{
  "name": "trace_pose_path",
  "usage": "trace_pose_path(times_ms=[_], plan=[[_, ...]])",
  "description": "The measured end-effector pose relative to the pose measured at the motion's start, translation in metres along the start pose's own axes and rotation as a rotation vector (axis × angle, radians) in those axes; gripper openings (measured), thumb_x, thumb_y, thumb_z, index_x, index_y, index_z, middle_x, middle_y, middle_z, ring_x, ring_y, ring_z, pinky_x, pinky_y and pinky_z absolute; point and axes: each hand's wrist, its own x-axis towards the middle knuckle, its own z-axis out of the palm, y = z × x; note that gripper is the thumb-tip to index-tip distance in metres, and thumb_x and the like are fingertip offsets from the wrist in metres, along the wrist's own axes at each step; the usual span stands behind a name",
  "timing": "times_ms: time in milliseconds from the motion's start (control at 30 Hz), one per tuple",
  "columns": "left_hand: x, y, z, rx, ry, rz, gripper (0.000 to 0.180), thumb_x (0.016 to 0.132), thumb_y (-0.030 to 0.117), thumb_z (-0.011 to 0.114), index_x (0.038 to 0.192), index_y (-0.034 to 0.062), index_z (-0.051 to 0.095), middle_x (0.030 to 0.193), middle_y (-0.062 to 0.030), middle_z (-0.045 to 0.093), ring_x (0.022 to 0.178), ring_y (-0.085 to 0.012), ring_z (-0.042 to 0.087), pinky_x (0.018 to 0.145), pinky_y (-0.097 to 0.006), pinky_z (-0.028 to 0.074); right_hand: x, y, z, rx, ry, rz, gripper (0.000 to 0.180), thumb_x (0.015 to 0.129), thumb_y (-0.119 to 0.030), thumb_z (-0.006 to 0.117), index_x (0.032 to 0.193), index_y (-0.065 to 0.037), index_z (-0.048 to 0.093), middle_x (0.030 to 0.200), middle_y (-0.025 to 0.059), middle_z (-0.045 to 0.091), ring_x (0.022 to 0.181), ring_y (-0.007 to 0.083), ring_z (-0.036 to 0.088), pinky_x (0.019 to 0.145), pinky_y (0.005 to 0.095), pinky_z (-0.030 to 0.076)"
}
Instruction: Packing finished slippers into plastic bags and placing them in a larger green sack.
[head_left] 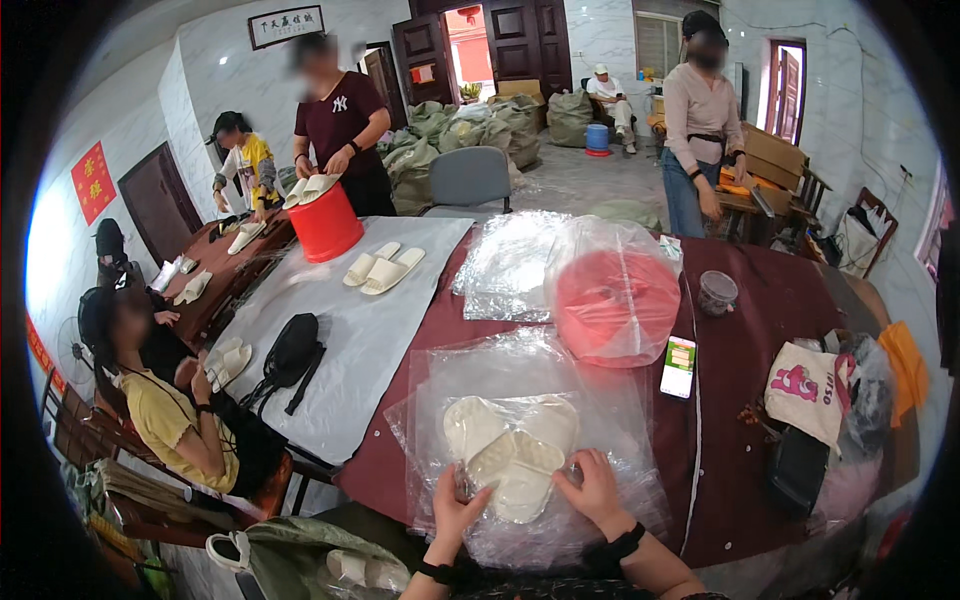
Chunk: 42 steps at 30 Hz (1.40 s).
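Cream slippers lie overlapping in a clear plastic bag, on a stack of similar bags before me. At their near left edge, my left hand has its thumb by the front slipper and its fingers curled at the plastic. My right hand mirrors it on the other side, thumb towards the slipper and fingers on the film. Both hands appear to grip the bag's sides, though the thin film is hard to trace. Dark bands circle both wrists.
Beyond the slippers are a plastic-covered red round container and more clear bags. A phone, a lidded jar and a cloth bag lie right. A black bag is left. Several people work around the tables.
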Motion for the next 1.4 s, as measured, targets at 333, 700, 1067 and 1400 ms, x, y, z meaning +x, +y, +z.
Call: trace_pose_path(times_ms=[333, 700, 1067, 1400], plan=[[0.000, 0.016, 0.004, -0.292, -0.017, -0.046, 0.071, 0.077, 0.005, 0.082, 0.136, -0.0048, 0.045, 0.117, -0.0118, 0.058, 0.102, -0.0166, 0.060, 0.085, -0.029, 0.052, -0.001, 0.002, -0.003, -0.036, -0.013, 0.003, 0.032, 0.081, -0.027, 0.075, 0.094, -0.003, 0.059, 0.097, 0.0155, 0.060, 0.095, 0.0364, 0.055, 0.083, 0.0442, 0.045], [0.002, 0.015, 0.005, -0.284, 0.010, -0.072, 0.078, 0.074, 0.004, 0.083, 0.139, -0.0077, 0.041, 0.130, -0.0162, 0.054, 0.115, -0.0224, 0.056, 0.097, -0.035, 0.048, -0.002, 0.001, -0.004, -0.012, -0.013, 0.026, 0.033, 0.084, -0.030, 0.072, 0.098, -0.002, 0.060, 0.097, 0.0143, 0.060, 0.096, 0.0350, 0.056, 0.085, 0.0430, 0.046], [0.013, 0.063, -0.028, -0.420, -0.234, -0.385, 0.071, 0.086, 0.007, 0.071, 0.147, -0.0016, 0.036, 0.138, -0.0124, 0.050, 0.115, -0.0196, 0.056, 0.092, -0.032, 0.050, -0.003, 0.006, -0.004, -0.014, 0.010, 0.023, 0.029, 0.084, -0.030, 0.072, 0.092, -0.006, 0.059, 0.094, 0.0124, 0.058, 0.093, 0.0330, 0.055, 0.082, 0.0423, 0.046], [0.011, 0.095, -0.031, -0.048, -0.382, -0.324, 0.117, 0.071, 0.021, 0.089, 0.154, -0.0062, 0.010, 0.150, -0.0242, 0.038, 0.129, -0.0308, 0.051, 0.089, -0.036, 0.054, -0.004, 0.006, 0.000, 0.014, 0.014, 0.013, 0.028, 0.083, -0.028, 0.073, 0.092, -0.006, 0.057, 0.095, 0.0117, 0.056, 0.095, 0.0333, 0.054, 0.084, 0.0422, 0.044]])
